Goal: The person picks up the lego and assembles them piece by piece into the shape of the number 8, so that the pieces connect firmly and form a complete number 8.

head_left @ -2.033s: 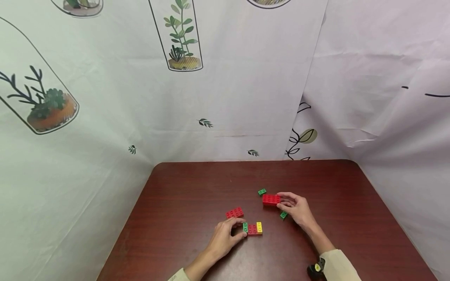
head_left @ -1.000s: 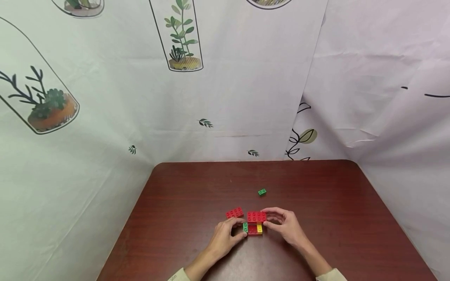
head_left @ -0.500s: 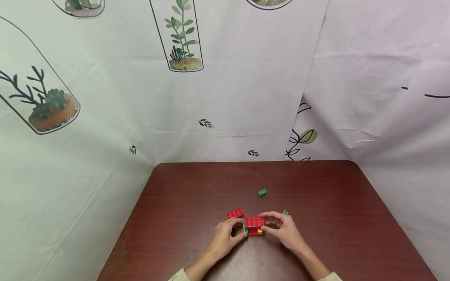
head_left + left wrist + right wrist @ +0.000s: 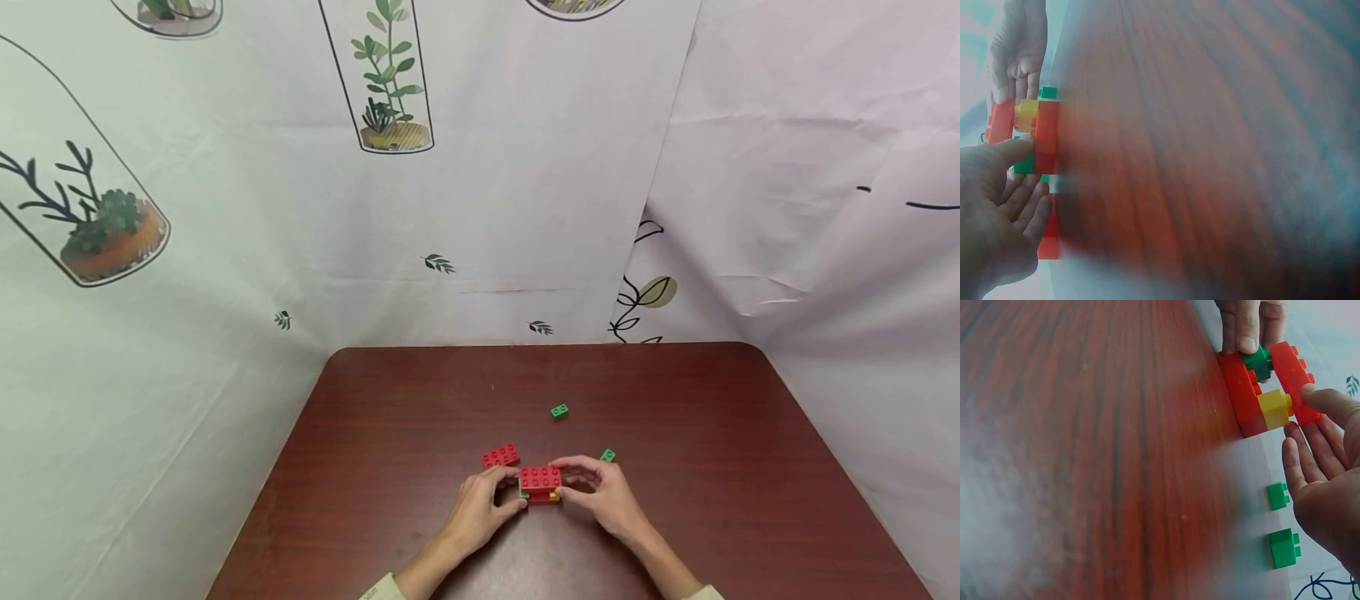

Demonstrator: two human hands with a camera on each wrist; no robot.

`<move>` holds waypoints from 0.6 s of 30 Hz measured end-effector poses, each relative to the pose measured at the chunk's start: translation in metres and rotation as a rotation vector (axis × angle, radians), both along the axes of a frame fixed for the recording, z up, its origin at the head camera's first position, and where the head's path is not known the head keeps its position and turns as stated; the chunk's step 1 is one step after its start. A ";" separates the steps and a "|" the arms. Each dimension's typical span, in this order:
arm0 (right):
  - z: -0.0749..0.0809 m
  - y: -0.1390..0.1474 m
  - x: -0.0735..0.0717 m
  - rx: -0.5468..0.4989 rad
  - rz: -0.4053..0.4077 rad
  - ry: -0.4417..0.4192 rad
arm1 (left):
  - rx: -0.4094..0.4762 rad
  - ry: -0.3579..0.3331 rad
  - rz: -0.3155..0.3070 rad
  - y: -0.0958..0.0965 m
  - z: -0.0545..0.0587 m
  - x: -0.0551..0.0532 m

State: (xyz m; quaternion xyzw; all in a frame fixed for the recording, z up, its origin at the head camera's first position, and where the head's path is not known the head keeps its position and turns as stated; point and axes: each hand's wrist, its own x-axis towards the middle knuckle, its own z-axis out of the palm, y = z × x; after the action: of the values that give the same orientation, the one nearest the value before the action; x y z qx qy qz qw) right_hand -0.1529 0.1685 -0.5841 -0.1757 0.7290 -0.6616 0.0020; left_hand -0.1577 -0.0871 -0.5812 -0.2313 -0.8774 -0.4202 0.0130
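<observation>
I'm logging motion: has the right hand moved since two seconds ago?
Yes: judged against the tabletop, the right hand moved leftward and nearer the person.

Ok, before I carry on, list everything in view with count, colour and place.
Plant-printed sheet: 1, white, hanging at the back
Wood-grain table: 1, reddish brown, before the sheet
Lower plastic brick: 1, red, on the table
Small plastic brick: 1, green, on the lower brick's left end
Small plastic block: 1, yellow, on its right end
Upper eight-stud plastic brick: 1, red, over both; contact unclear
Loose eight-stud plastic brick: 1, red, behind-left of these
Far two-stud plastic brick: 1, green, farther back
Near two-stud plastic brick: 1, green, behind-right
Sleeves: 2, pale, frame's bottom edge
Left hand: 1, bare, pinching the stacked green brick
Right hand: 1, bare, gripping the upper brick
</observation>
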 end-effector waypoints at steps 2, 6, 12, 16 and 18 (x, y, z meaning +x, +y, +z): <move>-0.001 0.000 0.000 -0.003 -0.005 -0.016 | 0.001 -0.001 0.000 0.000 0.000 0.000; -0.002 -0.001 0.001 -0.007 -0.010 -0.037 | 0.003 0.002 -0.002 0.000 -0.001 0.000; -0.005 -0.001 0.001 -0.003 -0.009 -0.036 | 0.004 0.008 -0.002 0.000 -0.001 0.000; -0.005 -0.001 0.000 0.000 -0.004 -0.024 | 0.001 -0.003 0.003 0.000 -0.001 0.000; -0.005 0.000 0.000 0.001 -0.003 -0.024 | 0.001 -0.005 0.003 0.000 -0.001 0.000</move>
State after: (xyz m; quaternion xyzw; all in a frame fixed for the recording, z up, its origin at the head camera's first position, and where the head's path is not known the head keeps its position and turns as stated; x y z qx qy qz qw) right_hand -0.1529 0.1682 -0.5895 -0.1669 0.7293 -0.6635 0.0097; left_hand -0.1578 -0.0870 -0.5826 -0.2289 -0.8776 -0.4211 0.0114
